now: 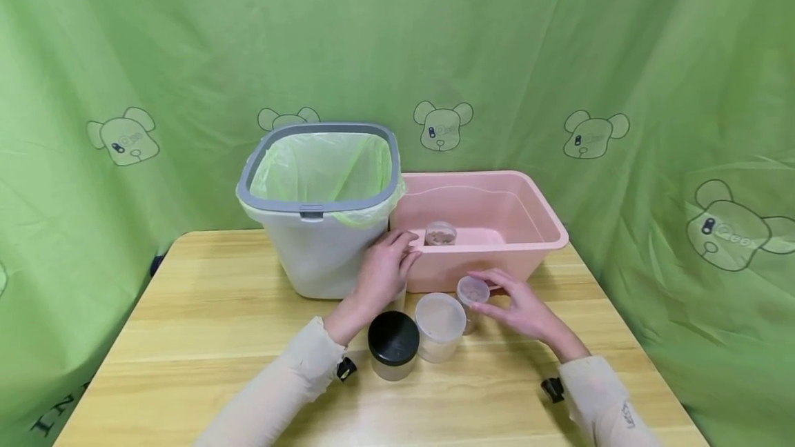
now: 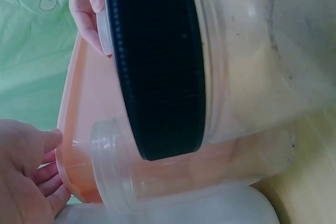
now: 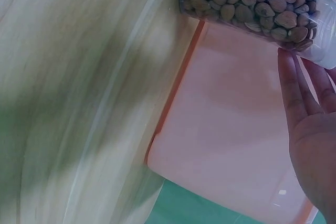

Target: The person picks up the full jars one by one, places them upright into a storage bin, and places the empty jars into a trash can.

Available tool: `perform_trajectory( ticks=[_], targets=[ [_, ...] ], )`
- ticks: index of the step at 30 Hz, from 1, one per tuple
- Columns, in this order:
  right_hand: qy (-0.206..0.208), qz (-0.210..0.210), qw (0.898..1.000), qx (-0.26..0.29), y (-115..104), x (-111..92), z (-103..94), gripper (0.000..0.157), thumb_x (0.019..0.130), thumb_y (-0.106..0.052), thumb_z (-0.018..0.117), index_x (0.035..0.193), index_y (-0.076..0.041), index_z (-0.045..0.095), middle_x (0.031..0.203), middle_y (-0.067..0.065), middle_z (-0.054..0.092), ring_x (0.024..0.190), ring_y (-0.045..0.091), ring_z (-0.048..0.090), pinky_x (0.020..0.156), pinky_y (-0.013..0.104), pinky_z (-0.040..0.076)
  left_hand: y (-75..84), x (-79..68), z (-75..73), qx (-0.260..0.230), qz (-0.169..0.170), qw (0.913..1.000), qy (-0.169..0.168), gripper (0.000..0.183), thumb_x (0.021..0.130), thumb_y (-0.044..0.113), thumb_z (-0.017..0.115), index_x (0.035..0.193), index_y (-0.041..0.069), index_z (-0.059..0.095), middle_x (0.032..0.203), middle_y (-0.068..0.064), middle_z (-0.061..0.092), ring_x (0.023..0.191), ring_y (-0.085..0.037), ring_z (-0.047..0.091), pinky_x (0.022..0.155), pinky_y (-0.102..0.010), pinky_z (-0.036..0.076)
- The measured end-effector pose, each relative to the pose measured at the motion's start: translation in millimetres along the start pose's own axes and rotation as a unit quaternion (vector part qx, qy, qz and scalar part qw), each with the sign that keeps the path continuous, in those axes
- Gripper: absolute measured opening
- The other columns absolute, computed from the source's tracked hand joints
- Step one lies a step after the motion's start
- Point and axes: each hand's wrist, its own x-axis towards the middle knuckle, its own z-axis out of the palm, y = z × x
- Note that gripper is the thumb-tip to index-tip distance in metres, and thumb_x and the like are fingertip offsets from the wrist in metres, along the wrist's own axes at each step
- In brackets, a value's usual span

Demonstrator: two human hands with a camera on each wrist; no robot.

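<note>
My right hand (image 1: 524,309) has its thumb and fingers around the lidded top of a clear jar of almonds (image 3: 262,9), upright before the pink bin (image 1: 478,264). In the right wrist view the fingertips (image 3: 286,56) meet the jar near its lid. My left hand (image 1: 381,271) is at the bin's near left rim, fingers loosely bent over the edge, nothing in its grasp. Just inside that rim sits a clear round jar (image 1: 440,234) with brown contents. Nearer me stand a black-lidded jar (image 1: 394,340) and a white-lidded jar (image 1: 439,323). Another clear jar (image 2: 121,166) is partly hidden behind my left wrist.
A white trash can (image 1: 317,254) with a grey rim and green liner bag (image 1: 323,167) stands left of the bin, right beside my left hand. Both containers are near the back of the wooden table (image 1: 211,309). A green curtain (image 1: 348,33) hangs behind and around.
</note>
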Motion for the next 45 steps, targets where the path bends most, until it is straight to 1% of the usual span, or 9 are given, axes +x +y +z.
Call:
perform_trajectory(
  ticks=[7,12,17,20,24,28,32,38,45],
  targets=[
    [0.0,-0.002,1.0,-0.012,-1,0,-3.0,0.06,0.091,-0.026,0.081,0.143,-0.007,0.059,0.134,0.011,0.066,0.115,0.029,0.066,0.098,0.058,0.054,-0.7,-0.4,0.4,0.004,-0.005,1.0,0.004,0.023,0.098,0.019,0.073,0.118,0.007,0.07,0.113,-0.009,0.072,0.093,-0.026,0.073,0.086,-0.04,0.059],
    [0.014,-0.014,1.0,-0.014,-4,1,-9.8,0.056,0.091,-0.023,0.081,0.14,-0.007,0.061,0.13,0.008,0.068,0.111,0.024,0.066,0.095,0.053,0.056,-1.9,-1.7,1.2,0.001,-0.001,1.0,0.009,0.024,0.098,0.021,0.073,0.116,0.006,0.071,0.111,-0.009,0.072,0.093,-0.027,0.074,0.085,-0.041,0.059],
    [0.029,-0.025,0.999,-0.017,-13,1,-21.2,0.052,0.091,-0.021,0.081,0.139,-0.011,0.064,0.123,0.004,0.07,0.107,0.017,0.067,0.092,0.047,0.058,-2.8,-1.8,2.0,-0.005,0.002,0.9999,0.01,0.023,0.098,0.02,0.072,0.115,0.005,0.071,0.11,-0.011,0.073,0.092,-0.027,0.074,0.084,-0.041,0.059],
    [0.038,-0.033,0.999,-0.016,-20,3,-28.6,0.051,0.09,-0.018,0.082,0.138,-0.01,0.064,0.122,0.005,0.07,0.105,0.015,0.067,0.091,0.035,0.059,-2.3,-2.1,1.8,-0.003,0.002,1.0,0.009,0.022,0.098,0.021,0.072,0.115,0.007,0.071,0.109,-0.01,0.072,0.092,-0.026,0.073,0.083,-0.04,0.059],
    [0.052,-0.048,0.997,-0.013,-28,5,-38.9,0.051,0.09,-0.013,0.082,0.138,-0.009,0.064,0.128,0.008,0.07,0.105,0.009,0.066,0.09,0.02,0.056,-1.5,-2.6,1.2,-0.001,0.001,0.9999,0.013,0.021,0.098,0.021,0.072,0.114,0.008,0.071,0.108,-0.007,0.072,0.092,-0.025,0.073,0.083,-0.039,0.059],
    [0.067,-0.053,0.996,-0.008,-36,7,-49.9,0.052,0.089,-0.009,0.081,0.138,-0.008,0.064,0.129,0.012,0.069,0.104,0.0,0.063,0.09,0.014,0.052,-1.5,-2.7,1.3,-0.006,0.002,0.9998,0.019,0.02,0.097,0.019,0.073,0.113,0.007,0.071,0.107,-0.008,0.072,0.091,-0.026,0.073,0.083,-0.04,0.059],
    [0.08,-0.057,0.995,0.006,-44,9,-61.6,0.054,0.088,-0.004,0.08,0.139,-0.006,0.063,0.128,0.014,0.069,0.105,-0.002,0.062,0.091,0.012,0.05,-1.6,-3.3,1.4,-0.007,0.001,0.9998,0.018,0.02,0.097,0.02,0.073,0.113,0.008,0.071,0.107,-0.008,0.072,0.09,-0.026,0.073,0.082,-0.04,0.059],
    [0.094,-0.067,0.993,0.015,-63,15,-80.8,0.054,0.089,-0.001,0.078,0.14,-0.008,0.063,0.123,0.011,0.068,0.104,0.003,0.062,0.092,0.013,0.049,-2.1,-4.1,2.7,-0.007,0.0,0.9998,0.021,0.019,0.097,0.02,0.074,0.113,0.009,0.071,0.106,-0.007,0.072,0.089,-0.024,0.073,0.08,-0.039,0.059],
    [0.107,-0.063,0.992,0.007,-83,28,-99.6,0.053,0.09,-0.002,0.076,0.141,-0.008,0.062,0.128,0.014,0.067,0.103,0.003,0.063,0.09,0.012,0.05,-3.1,-3.7,3.3,-0.013,-0.002,0.9997,0.019,0.019,0.098,0.02,0.073,0.113,0.009,0.071,0.106,-0.006,0.072,0.09,-0.024,0.073,0.082,-0.039,0.059]
  ],
)
